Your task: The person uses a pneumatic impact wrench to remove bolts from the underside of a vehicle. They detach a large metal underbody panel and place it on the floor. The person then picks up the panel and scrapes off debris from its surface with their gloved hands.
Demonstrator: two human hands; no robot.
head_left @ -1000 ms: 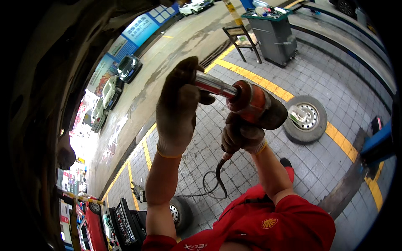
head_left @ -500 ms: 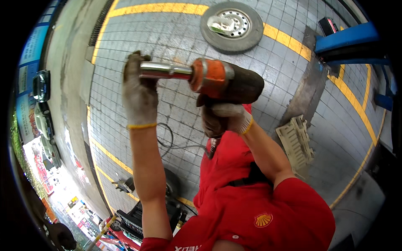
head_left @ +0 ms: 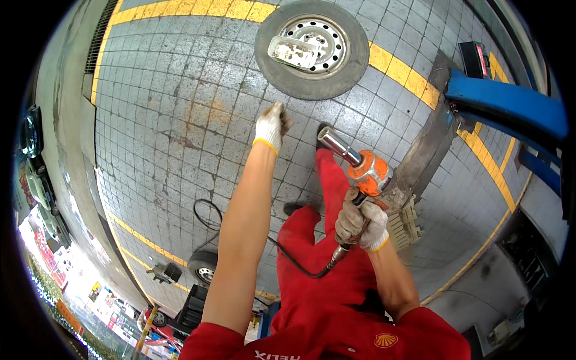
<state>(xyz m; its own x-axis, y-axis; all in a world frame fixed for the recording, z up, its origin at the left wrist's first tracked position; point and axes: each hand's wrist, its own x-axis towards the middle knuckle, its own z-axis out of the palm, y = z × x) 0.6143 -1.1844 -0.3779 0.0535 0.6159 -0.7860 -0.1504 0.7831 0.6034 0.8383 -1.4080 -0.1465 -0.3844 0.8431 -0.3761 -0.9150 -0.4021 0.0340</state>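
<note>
My right hand (head_left: pixel 360 222), in a white knit glove, grips an orange-and-dark pneumatic impact wrench (head_left: pixel 371 173) by its handle, a black air hose hanging from the base. A long chrome socket (head_left: pixel 337 144) points up-left from the tool's nose. My left hand (head_left: pixel 272 125), also gloved and detached from the socket, is raised to the left of it with fingers curled; what they hold, if anything, is hidden. Beyond both hands, a wheel (head_left: pixel 351 63) lies flat on the tiles with a pale plastic container (head_left: pixel 291 52) on it.
A blue lift arm (head_left: pixel 504 99) reaches in from the right. A pale slatted plastic panel (head_left: pixel 405 222) is by my legs. Another wheel (head_left: pixel 204 268) and dark equipment (head_left: pixel 193 303) are lower left. Tiled floor (head_left: pixel 180 150) with yellow lines surrounds me; cars (head_left: pixel 45 198) stand far left.
My left hand has let go of the socket and moved away from it. The wrench has moved lower and right, its socket now angled upward. The view has tilted down toward the floor.
</note>
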